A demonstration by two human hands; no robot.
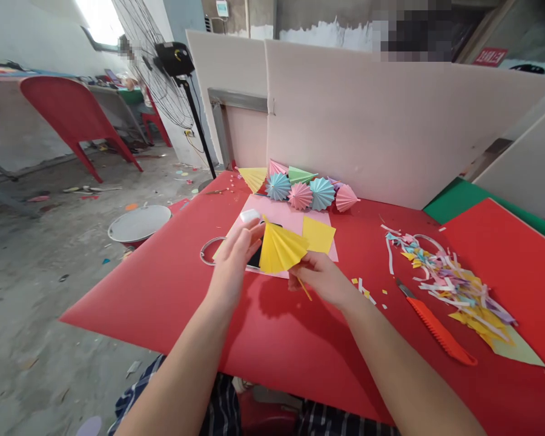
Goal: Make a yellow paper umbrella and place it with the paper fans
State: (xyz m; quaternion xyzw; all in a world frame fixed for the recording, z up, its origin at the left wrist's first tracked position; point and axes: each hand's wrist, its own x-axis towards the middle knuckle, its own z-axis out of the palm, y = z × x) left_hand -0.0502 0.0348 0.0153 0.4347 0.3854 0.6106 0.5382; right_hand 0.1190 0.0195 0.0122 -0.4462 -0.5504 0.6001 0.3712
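Note:
A yellow pleated paper fan (281, 248) with a thin stick at its base is held above the red table (172, 284). My right hand (320, 277) is closed around the fan's base and stick. My left hand (234, 257) touches the fan's left edge with its fingers stretched along the pleats. Under the fan lie a pink sheet (290, 219), a yellow paper square (318, 235) and a dark phone, mostly hidden. A row of finished folded paper fans (300, 189) in yellow, pink, blue and green lies at the back of the table.
An orange utility knife (438, 330) lies right of my hands, beside a heap of coloured paper scraps (454, 284). A tape ring (208, 249) and a white eraser-like block (249, 215) sit to the left. White boards stand behind; a bucket (138, 224), a fan stand and red chairs are on the floor at left.

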